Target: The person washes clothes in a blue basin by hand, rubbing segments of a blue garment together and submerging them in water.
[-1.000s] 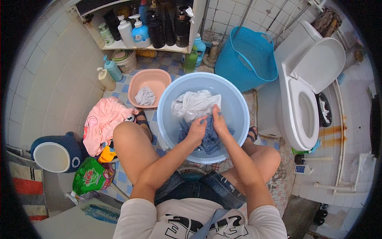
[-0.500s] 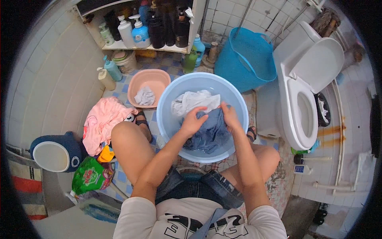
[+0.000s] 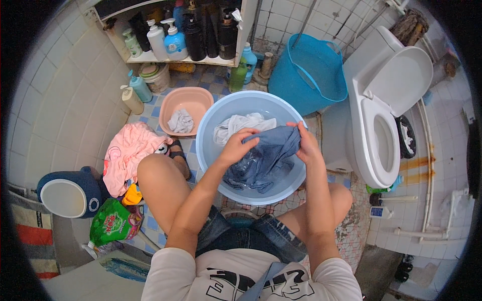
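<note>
A wet blue-grey garment [image 3: 268, 155] is partly lifted out of the water in a light-blue round basin [image 3: 202, 150]. My right hand [image 3: 308, 145] pinches its upper right edge and holds that part raised. My left hand [image 3: 240, 147] has its fingers closed on the garment's left edge. The garment's lower folds stay in the water. Behind it, a white cloth [image 3: 243, 125] floats at the far side of the basin, touched by neither hand.
A pink basin [image 3: 165, 118] with a small white cloth stands left of the blue one. Pink clothes [image 3: 131, 150] lie beside my left knee. A tall blue tub [image 3: 286, 75] and a toilet [image 3: 371, 165] stand to the right; a shelf of bottles [image 3: 183, 61] is ahead.
My right hand has moved up and right, raising and spreading the blue-grey garment above the water. My left hand has shifted slightly left, keeping to the garment's left side.
</note>
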`<state>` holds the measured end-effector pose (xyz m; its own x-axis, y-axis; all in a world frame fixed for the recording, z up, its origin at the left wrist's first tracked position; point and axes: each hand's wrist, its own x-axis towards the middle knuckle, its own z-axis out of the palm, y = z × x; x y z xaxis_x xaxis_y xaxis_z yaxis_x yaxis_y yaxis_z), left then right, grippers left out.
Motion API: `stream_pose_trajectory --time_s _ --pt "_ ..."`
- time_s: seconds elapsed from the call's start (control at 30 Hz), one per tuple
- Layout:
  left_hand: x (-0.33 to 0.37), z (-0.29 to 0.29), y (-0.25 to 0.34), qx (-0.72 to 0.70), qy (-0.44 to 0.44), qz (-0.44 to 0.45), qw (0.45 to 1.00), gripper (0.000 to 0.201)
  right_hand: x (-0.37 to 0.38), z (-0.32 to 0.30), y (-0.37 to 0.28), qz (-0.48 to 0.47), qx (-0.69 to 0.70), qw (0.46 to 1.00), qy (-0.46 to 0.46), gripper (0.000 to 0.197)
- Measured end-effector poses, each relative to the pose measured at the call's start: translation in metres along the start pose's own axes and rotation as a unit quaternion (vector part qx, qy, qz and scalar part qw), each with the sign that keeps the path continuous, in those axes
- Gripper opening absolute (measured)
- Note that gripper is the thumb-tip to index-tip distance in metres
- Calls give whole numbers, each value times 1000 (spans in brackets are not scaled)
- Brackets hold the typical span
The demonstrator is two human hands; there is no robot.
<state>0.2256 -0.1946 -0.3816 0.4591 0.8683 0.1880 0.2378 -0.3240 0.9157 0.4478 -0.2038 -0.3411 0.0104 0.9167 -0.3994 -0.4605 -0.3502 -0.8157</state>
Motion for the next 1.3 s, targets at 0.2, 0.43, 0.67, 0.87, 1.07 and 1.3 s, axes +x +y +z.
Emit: stream_pose_trajectory --time_s 0.2,0.43,0.67,0.87,1.07,1.3 --pt "8 4 31 -603 135 -196 761 23 6 4 15 -69 -66 995 2 43" --pt "11 40 -19 -584 228 -207 751 34 -33 73 85 -281 -293 911 -72 42" --pt "-8 74 -9 -540 100 -209 809 45 7 33 86 -123 -223 967 -11 51" --pt "2 36 -8 -505 165 -287 797 51 -43 66 111 -233 -328 909 -110 58" --pt "-18 79 -12 -552 64 -185 810 42 6 22 83 -136 -206 969 -5 55" --pt "-6 46 -11 -500 186 -199 822 50 -36 66 104 -229 -320 914 -102 51"
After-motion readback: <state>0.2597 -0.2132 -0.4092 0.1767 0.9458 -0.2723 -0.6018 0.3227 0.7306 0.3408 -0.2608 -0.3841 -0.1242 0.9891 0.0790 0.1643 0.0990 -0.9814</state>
